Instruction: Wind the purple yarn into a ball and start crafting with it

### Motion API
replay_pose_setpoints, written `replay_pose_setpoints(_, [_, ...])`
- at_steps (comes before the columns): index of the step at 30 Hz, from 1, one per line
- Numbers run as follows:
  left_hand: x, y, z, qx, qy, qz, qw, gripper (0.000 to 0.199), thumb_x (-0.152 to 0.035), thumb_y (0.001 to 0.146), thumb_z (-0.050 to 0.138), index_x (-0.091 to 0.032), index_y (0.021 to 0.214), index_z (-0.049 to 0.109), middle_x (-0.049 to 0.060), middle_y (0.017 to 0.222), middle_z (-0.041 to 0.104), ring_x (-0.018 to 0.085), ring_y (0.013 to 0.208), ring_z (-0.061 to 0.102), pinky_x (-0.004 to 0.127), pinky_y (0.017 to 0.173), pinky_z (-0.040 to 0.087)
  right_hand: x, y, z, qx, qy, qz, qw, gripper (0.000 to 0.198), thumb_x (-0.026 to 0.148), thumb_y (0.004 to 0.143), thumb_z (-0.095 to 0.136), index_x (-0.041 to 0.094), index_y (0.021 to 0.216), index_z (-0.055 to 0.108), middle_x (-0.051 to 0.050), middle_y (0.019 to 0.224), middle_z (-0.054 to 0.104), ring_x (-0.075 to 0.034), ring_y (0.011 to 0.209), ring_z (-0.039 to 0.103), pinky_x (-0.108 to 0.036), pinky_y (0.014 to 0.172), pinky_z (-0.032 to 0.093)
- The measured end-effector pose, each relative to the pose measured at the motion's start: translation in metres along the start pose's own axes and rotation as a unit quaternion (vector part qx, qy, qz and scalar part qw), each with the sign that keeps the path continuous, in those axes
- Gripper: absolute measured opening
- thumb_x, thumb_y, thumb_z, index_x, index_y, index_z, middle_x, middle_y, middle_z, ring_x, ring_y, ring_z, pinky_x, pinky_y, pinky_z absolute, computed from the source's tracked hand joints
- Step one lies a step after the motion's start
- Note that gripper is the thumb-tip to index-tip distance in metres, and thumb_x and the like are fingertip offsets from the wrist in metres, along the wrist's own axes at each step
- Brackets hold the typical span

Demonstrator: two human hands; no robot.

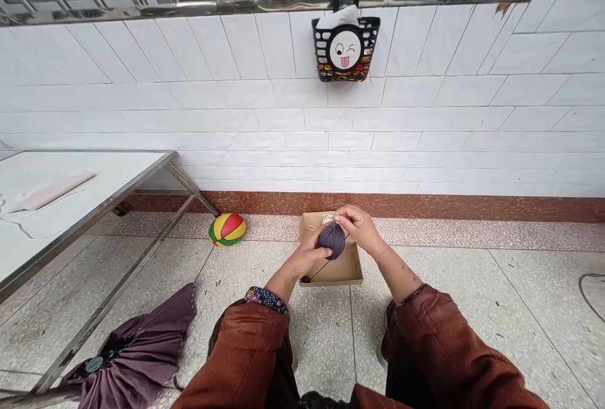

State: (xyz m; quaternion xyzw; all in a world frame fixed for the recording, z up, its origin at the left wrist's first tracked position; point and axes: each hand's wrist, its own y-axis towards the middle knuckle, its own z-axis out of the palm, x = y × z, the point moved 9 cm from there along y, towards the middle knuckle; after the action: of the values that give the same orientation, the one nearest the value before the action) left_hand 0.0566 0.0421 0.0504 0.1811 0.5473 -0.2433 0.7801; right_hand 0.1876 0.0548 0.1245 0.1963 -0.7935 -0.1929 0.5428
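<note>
A round ball of dark purple-grey yarn [332, 242] rests in my left hand [310, 254], whose fingers and thumb wrap its left side. At the top of the ball, the fingertips of my right hand [358, 226] are pinched on a strand of yarn. Both hands are above an open cardboard box [347, 267] on the floor. Inside the box's near left corner lies a small dark thing [305, 279], too small to name, with a thin dark line running up from it. Something white [326, 218] shows partly behind the ball in the far part of the box.
A colourful ball [227, 229] sits by the leg of a metal-framed table [118, 169] on the left. A purple umbrella [142, 346] lies on the floor at lower left. A black basket [346, 50] hangs from the window bars. A cable [586, 292] is at far right.
</note>
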Motion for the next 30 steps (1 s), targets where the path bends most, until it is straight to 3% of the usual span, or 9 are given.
replay_pose_setpoints(3, [0.003,-0.003,0.006,0.014,-0.067,-0.017,0.998,0.076,-0.018,0.068,0.075,-0.029,0.141,0.055,0.008,0.143,0.057,0.031,0.129,0.053,0.043,0.105,0.041,-0.017,-0.002,-0.004,-0.035,-0.025,0.020,0.999,0.026,0.040,0.096,0.058,0.021,0.079,0.066,-0.003,0.077,0.067,-0.017,0.072,0.059,-0.029,0.070,0.047])
replay_pose_setpoints(6, [0.008,-0.005,0.009,0.014,-0.138,-0.045,0.989,0.084,-0.020,0.068,0.072,-0.032,0.147,0.046,0.010,0.134,0.062,0.031,0.114,0.063,0.042,0.090,0.050,-0.031,-0.007,-0.001,-0.039,-0.033,0.045,0.998,0.027,0.041,0.095,0.058,0.020,0.078,0.065,-0.002,0.073,0.064,-0.016,0.066,0.055,-0.027,0.065,0.045])
replay_pose_setpoints(9, [0.007,-0.007,0.012,0.020,-0.198,-0.051,0.979,0.079,-0.026,0.066,0.069,-0.025,0.143,0.049,0.013,0.118,0.069,0.033,0.105,0.067,0.040,0.080,0.050,-0.043,-0.012,0.006,-0.022,-0.031,0.068,0.997,0.027,0.042,0.094,0.058,0.020,0.078,0.064,-0.001,0.072,0.063,-0.015,0.065,0.056,-0.026,0.063,0.044])
replay_pose_setpoints(13, [0.006,-0.009,0.014,0.012,-0.249,-0.061,0.967,0.064,-0.036,0.067,0.064,-0.013,0.126,0.061,0.018,0.113,0.070,0.037,0.111,0.064,0.042,0.081,0.049,-0.048,-0.018,0.017,0.003,-0.035,0.069,0.997,0.025,0.038,0.094,0.056,0.021,0.079,0.064,-0.002,0.074,0.065,-0.016,0.067,0.057,-0.026,0.065,0.045])
replay_pose_setpoints(20, [-0.003,-0.007,0.002,-0.064,-0.253,-0.042,0.964,0.048,-0.025,0.068,0.067,-0.015,0.115,0.063,0.013,0.111,0.071,0.033,0.115,0.062,0.045,0.091,0.050,-0.044,-0.026,0.026,0.054,-0.064,0.063,0.994,0.022,0.035,0.096,0.054,0.021,0.085,0.066,-0.003,0.077,0.066,-0.018,0.071,0.058,-0.028,0.069,0.046])
replay_pose_setpoints(24, [-0.012,-0.004,-0.011,-0.113,-0.248,0.012,0.962,0.049,-0.022,0.072,0.071,-0.023,0.119,0.060,0.007,0.118,0.070,0.028,0.119,0.061,0.045,0.099,0.048,-0.041,-0.029,0.028,0.067,-0.075,0.043,0.994,0.021,0.033,0.096,0.052,0.021,0.088,0.067,-0.004,0.081,0.067,-0.018,0.073,0.059,-0.029,0.071,0.046])
replay_pose_setpoints(30, [-0.001,-0.002,-0.043,-0.210,-0.218,0.029,0.953,0.043,-0.027,0.074,0.079,-0.023,0.113,0.063,0.001,0.109,0.070,0.015,0.096,0.064,0.031,0.089,0.048,-0.020,-0.037,0.038,0.125,-0.075,0.014,0.989,0.020,0.033,0.097,0.054,0.021,0.087,0.067,-0.003,0.077,0.065,-0.016,0.069,0.057,-0.028,0.069,0.046])
